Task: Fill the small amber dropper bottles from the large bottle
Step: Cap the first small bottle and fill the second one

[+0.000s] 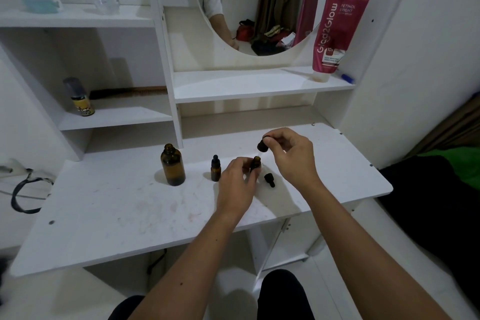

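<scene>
**Dropper held over open small bottle, big bottle uncapped to the left**

Near edge: two dark-clad knees, cut off by frame bottom, bare forearms reaching up over the white laminate desk top (109,215).

Left hand (235,182) curled round a small open amber glass dropper bottle (255,163), thumb and fingers pinching its body; lower half of the bottle hidden behind the fingers, fill level not readable.

Right hand (291,156) just above and right of it, fingertips pinched on a black rubber dropper cap (262,145). Thin glass pipette below the cap is barely visible, tip at the bottle mouth; touching or not, can't tell.

Between the two hands, on the desk: a loose black dropper cap (269,180) lying on its side.

Just left of the left hand: second small amber dropper bottle with black cap on (215,168), upright. Further left: large amber glass bottle (172,165), upright, no cap, dark liquid low inside, level hard to judge.

Beyond the hands: white shelf unit, round mirror (246,8) showing a partly cut-off reflection of the person, red squeeze tube (335,31) standing cap down right of it.
</scene>
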{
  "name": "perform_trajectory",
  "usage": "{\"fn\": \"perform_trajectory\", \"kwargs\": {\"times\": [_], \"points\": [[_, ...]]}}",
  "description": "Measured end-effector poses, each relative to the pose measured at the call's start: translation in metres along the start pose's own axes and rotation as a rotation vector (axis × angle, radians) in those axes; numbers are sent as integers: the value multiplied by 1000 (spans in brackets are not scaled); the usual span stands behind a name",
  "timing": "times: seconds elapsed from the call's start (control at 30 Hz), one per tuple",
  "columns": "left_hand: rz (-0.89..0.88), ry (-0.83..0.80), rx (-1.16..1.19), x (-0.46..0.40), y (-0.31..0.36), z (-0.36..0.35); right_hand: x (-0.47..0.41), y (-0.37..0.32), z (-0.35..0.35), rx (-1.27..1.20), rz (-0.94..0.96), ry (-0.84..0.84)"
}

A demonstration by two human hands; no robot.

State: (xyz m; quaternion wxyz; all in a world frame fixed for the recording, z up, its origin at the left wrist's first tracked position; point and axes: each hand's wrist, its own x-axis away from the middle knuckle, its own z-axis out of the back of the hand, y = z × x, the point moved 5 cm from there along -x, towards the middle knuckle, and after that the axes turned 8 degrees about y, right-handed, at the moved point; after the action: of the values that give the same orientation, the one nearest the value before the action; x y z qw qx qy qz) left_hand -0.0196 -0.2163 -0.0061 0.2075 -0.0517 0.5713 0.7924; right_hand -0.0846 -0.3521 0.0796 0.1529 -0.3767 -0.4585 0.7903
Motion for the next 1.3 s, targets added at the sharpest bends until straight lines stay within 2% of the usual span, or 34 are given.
{"fn": "perform_trajectory", "kwargs": {"times": [0.27, 0.63, 1.0, 1.17, 1.3], "points": [[-11, -4, -1, 1, 1, 1, 2, 1, -2, 8, -10, -67], [-9, 8, -60, 0, 1, 0, 1, -4, -2, 30, -13, 12], [76, 2, -27, 15, -4, 15, 1, -53, 20, 6, 42, 137], [95, -71, 78, 35, -17, 57, 9, -69, -8, -107, 58, 68], [118, 90, 124, 37, -32, 120, 8, -87, -44, -200, 70, 16]]}}
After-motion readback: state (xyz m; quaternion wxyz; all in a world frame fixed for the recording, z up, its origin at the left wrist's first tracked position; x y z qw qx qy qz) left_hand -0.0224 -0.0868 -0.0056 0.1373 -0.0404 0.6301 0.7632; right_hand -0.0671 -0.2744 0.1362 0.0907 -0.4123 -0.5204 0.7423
